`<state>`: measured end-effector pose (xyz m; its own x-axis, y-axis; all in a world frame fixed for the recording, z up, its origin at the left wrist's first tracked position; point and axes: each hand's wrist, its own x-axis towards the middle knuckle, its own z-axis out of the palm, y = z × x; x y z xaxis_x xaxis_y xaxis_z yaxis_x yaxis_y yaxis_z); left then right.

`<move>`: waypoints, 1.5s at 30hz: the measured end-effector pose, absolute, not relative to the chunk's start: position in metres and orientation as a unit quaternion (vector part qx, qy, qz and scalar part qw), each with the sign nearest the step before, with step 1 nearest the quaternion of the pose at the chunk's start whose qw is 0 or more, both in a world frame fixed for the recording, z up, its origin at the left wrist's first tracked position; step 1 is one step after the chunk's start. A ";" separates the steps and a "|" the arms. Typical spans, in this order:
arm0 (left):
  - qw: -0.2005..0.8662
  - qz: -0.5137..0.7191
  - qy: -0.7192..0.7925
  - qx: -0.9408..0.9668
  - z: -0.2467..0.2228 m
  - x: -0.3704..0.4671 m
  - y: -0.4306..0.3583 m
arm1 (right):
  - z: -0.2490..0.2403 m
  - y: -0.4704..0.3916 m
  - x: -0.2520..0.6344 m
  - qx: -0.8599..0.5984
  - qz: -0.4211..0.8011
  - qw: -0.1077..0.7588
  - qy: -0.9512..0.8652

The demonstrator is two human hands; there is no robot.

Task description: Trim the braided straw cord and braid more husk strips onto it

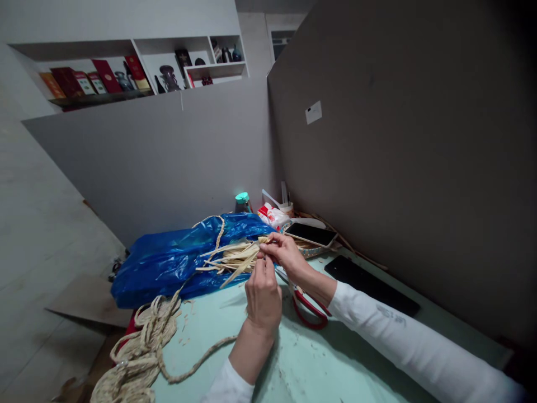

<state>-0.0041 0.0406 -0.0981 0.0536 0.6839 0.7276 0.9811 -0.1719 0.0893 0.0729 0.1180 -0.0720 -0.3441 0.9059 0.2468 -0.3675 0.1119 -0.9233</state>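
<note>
My left hand [263, 296] and my right hand [285, 253] meet over a bundle of pale dried straw strips [232, 256]. Both hands pinch the strips at the bundle's right end, fingers closed on them. The loose strip ends fan out to the left above a blue plastic bag [176, 260]. A braided straw rope [142, 347] runs from under my left wrist to a coil at the table's left edge. Red-handled scissors [309, 310] lie on the table under my right forearm.
The light green table [327, 364] carries straw scraps. A phone [311, 234] rests on a round object by the right partition wall, a dark flat slab [369, 284] lies beside it. A teal-capped bottle [242, 202] and a red-white packet [272, 215] stand at the back.
</note>
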 end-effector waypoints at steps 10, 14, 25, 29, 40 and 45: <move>-0.154 -0.575 -0.583 -0.553 -0.053 -0.032 0.048 | -0.063 0.122 0.083 -0.227 0.603 0.483 -0.592; -0.379 -0.551 -0.536 -0.516 -0.058 -0.045 0.058 | -0.065 0.111 0.078 -0.214 0.593 0.440 -0.639; -0.201 -0.524 -0.620 -0.549 -0.055 -0.051 0.055 | -0.060 0.110 0.085 -0.231 0.436 0.382 -0.781; -0.106 -0.520 -0.647 -0.547 -0.057 -0.047 0.052 | -0.058 0.110 0.087 -0.295 0.143 0.347 -0.879; -0.145 -0.566 -0.641 -0.498 -0.071 -0.060 0.061 | -0.066 0.084 0.076 -0.303 -0.097 0.291 -0.902; -0.268 -0.605 -0.604 -0.445 -0.073 -0.063 0.063 | -0.084 0.071 0.068 -0.253 -0.176 0.287 -0.907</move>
<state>-0.0631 0.0633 -0.0734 -0.4601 0.8614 0.2153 0.2142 -0.1277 0.9684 0.0676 0.0712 -0.0844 -0.7071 0.3582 0.6097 0.5602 0.8099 0.1739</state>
